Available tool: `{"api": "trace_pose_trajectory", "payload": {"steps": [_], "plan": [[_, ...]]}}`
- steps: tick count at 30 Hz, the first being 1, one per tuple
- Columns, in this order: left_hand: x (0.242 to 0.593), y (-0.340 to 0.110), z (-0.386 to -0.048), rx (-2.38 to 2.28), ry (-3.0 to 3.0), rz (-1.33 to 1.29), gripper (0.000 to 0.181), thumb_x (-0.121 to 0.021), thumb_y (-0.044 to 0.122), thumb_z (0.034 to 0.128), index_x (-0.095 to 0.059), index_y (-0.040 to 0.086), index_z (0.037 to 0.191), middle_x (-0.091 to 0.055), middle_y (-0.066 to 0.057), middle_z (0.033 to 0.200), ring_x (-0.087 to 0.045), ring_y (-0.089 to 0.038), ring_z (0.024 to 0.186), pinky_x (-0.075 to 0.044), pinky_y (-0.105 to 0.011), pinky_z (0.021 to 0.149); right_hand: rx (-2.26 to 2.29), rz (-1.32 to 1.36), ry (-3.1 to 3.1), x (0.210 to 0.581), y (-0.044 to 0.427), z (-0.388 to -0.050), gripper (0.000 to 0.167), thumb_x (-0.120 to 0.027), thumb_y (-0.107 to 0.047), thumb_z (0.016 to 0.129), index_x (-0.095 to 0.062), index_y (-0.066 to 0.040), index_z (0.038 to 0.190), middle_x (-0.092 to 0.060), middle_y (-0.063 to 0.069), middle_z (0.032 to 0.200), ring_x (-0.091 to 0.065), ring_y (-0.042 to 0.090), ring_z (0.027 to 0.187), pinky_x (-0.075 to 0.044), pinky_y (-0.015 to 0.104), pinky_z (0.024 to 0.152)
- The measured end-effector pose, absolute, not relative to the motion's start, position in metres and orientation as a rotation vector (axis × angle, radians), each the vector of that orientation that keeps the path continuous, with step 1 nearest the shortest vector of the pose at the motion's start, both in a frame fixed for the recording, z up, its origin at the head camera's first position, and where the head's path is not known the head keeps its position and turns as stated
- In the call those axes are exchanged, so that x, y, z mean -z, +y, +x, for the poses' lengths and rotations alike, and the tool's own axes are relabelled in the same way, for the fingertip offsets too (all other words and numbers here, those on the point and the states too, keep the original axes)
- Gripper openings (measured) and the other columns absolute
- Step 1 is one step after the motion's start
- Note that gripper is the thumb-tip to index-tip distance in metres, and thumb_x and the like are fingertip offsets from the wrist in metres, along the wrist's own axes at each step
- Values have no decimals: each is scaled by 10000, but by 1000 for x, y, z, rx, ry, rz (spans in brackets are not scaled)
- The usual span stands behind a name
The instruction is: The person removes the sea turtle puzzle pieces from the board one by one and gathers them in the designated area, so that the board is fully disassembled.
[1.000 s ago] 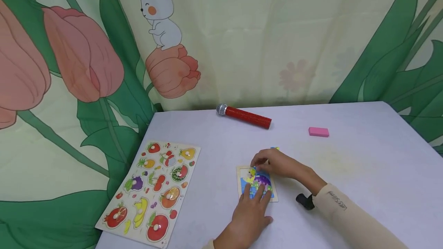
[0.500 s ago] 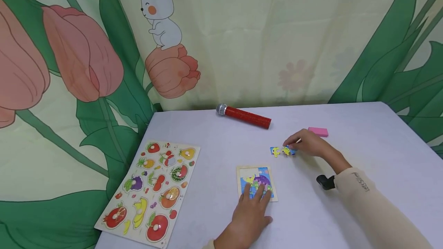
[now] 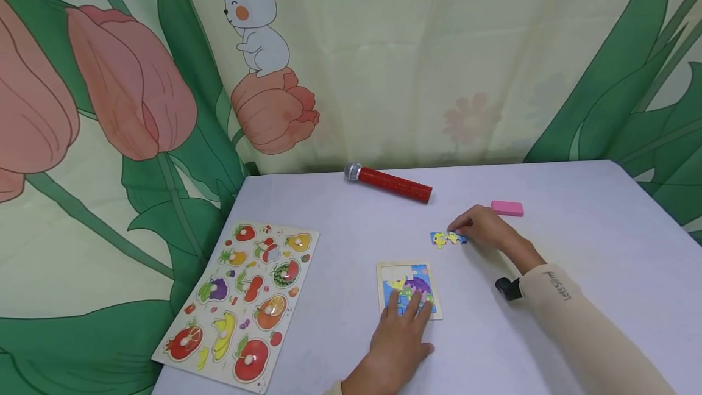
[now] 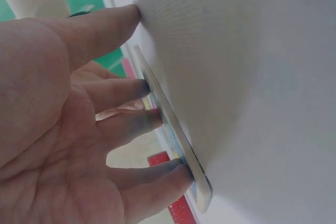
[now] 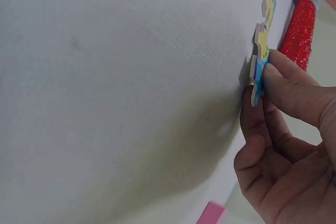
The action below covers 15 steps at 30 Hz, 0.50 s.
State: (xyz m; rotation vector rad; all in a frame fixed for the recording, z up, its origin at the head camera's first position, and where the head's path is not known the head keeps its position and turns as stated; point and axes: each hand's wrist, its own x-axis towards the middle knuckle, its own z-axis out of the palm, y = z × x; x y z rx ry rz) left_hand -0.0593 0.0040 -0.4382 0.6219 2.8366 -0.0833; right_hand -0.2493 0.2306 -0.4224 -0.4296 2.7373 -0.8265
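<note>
On the desk (image 3: pixel 329 297), the left hand (image 3: pixel 397 343) lays straight fingers upon the puzzle frame (image 3: pixel 390 272). Farther and to the right, a loose piece (image 3: pixel 439 239) seems to touch the second piece (image 3: pixel 456 238), which the right hand (image 3: pixel 488 227) pinches; if the edges catch, its pinch might perhaps slip.

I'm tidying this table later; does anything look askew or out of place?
The near left corner of the fruit board overhangs the table, so it looks askew. The puzzle lacks pieces at upper left; two pieces are outside it, one pinched by the right hand.
</note>
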Motion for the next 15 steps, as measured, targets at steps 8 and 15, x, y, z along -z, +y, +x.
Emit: {"api": "trace_pose_trajectory", "payload": {"steps": [8, 15], "plan": [[438, 6, -59, 104, 2822, 624, 698, -642, 573, 950, -424, 322, 1563, -351, 85, 1631, -372, -340, 1461, -433, -381, 1096, 817, -396, 2763, 427, 230, -247, 190, -680, 36, 955, -788, -8, 1105, -727, 206, 1145, -604, 443, 1166, -500, 554, 981], [435, 6, -60, 120, 2814, 616, 705, -655, 569, 942, -427, 313, 1559, -350, 73, 1633, -375, -354, 1460, -433, -390, 1098, 811, -389, 2839, 432, 227, -243, 183, -718, -17, 948, -783, -27, 1119, -728, 172, 1131, -632, 376, 1087, -537, 511, 934]]}}
